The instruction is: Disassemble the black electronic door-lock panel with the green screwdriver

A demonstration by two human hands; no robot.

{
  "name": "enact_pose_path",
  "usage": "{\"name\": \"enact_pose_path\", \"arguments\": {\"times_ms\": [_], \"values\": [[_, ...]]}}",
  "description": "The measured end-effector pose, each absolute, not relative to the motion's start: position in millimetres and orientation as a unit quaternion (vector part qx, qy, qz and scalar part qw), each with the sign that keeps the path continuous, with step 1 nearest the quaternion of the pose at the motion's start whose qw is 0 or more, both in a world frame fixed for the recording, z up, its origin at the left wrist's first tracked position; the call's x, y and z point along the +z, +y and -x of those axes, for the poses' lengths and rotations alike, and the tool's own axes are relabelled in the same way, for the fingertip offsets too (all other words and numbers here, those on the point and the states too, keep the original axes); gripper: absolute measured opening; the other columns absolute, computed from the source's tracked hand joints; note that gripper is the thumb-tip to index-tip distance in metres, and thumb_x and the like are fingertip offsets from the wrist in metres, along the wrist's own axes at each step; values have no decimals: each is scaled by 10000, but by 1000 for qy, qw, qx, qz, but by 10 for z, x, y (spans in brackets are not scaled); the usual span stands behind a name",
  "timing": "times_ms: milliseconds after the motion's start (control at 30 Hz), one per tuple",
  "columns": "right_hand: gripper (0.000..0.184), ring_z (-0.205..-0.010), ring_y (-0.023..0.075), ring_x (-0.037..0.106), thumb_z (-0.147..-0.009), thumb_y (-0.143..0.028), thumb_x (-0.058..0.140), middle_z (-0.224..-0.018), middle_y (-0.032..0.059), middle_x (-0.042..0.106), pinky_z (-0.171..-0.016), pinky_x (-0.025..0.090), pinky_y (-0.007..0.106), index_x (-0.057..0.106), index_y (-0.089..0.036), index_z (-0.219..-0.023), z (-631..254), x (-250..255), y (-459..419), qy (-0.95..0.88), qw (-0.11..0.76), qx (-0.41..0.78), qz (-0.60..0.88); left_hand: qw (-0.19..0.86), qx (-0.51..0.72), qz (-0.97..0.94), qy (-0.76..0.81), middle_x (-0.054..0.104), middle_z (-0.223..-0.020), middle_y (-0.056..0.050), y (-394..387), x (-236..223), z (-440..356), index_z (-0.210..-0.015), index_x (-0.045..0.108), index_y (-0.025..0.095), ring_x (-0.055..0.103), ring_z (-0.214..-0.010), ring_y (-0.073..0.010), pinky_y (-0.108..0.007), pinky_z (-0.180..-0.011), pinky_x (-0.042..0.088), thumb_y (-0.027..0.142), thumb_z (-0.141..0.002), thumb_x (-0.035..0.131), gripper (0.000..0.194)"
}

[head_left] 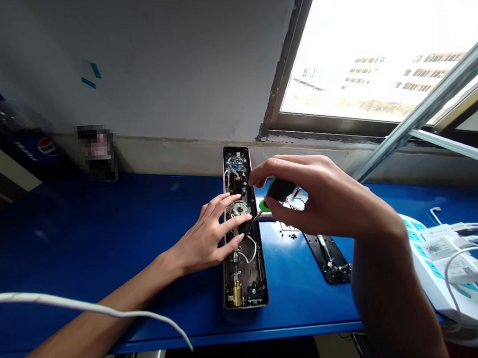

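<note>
A long, narrow open door lock housing lies on the blue table, its far end near the wall. Inside it show a blue circuit board, a round metal disc, white wires and a brass lock cylinder. My left hand rests over the housing's middle from the left, fingers spread and tips on the parts inside. Above the right edge, my right hand grips a screwdriver with a black and green handle. Its shaft slants down left into the housing; the tip is hard to make out.
Right of the housing are small dark screws on a pale sheet and a black cover plate. A white power strip with plugs and cables stands far right. A white cable crosses above my left forearm. Metal bars lean by the window.
</note>
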State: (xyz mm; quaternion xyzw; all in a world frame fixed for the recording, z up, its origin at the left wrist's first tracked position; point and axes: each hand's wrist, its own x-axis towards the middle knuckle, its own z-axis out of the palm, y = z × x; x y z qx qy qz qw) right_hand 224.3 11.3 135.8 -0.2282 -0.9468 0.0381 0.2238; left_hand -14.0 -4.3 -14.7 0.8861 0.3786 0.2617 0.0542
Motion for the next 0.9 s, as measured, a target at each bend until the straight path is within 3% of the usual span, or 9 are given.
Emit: {"name": "enact_pose_path", "arguments": {"times_ms": [67, 200, 367, 533, 700, 800, 900], "values": [[279, -831, 153, 637, -880, -179, 655, -1038, 69, 729, -687, 480, 265, 643, -181, -1159, -2248, 1359, 115, -948, 219, 37, 230, 56, 254, -888, 380, 262, -1677, -107, -47, -138, 142, -1467, 540, 310, 211, -1549, -404, -675, -1203, 334, 306, -1020, 571, 448], [95, -743, 120, 592, -935, -217, 647, -890, 29, 702, -640, 445, 248, 663, -171, -1017, -2242, 1353, 120, -940, 241, 21, 241, 54, 249, -888, 382, 249, -1677, -105, -52, -133, 140, -1477, 534, 310, 196, -1557, -389, -661, -1212, 328, 323, -1031, 551, 447], [291, -810, 133, 622, -877, -175, 661, -1038, 58, 721, -657, 465, 250, 639, -163, -1166, -2233, 1345, 110, -943, 232, 31, 235, 58, 247, -887, 386, 253, -1679, -102, -51, -138, 137, -1472, 540, 309, 196, -1557, -397, -667, -1211, 329, 316, -1024, 564, 449], [115, -748, 114, 597, -961, -227, 622, -899, 25, 700, -661, 465, 255, 667, -163, -1044, -2231, 1340, 127, -938, 243, 23, 245, 53, 250, -887, 384, 247, -1670, -106, -48, -151, 144, -1483, 528, 317, 195, -1558, -384, -655, -1213, 330, 322, -1034, 546, 449], [391, -914, 149, 658, -874, -144, 667, -1114, 69, 720, -700, 500, 243, 610, -153, -1261, -2248, 1347, 122, -947, 225, 34, 226, 57, 249, -887, 385, 240, -1681, -104, -52, -148, 139, -1469, 534, 309, 192, -1554, -402, -674, -1203, 332, 321, -1030, 555, 440], [273, -819, 120, 653, -923, -236, 684, -1009, 37, 726, -653, 490, 227, 643, -160, -1182, -2248, 1341, 117, -944, 231, 34, 234, 56, 246, -888, 383, 231, -1683, -107, -51, -146, 139, -1477, 526, 307, 190, -1553, -402, -674, -1204, 331, 319, -1033, 551, 444], [200, -797, 118, 653, -952, -211, 632, -974, 33, 724, -670, 498, 240, 651, -164, -1145, -2246, 1337, 126, -943, 234, 29, 235, 54, 247, -890, 381, 237, -1678, -108, -46, -148, 142, -1483, 519, 313, 192, -1553, -399, -674, -1204, 330, 320, -1037, 545, 447]]}}
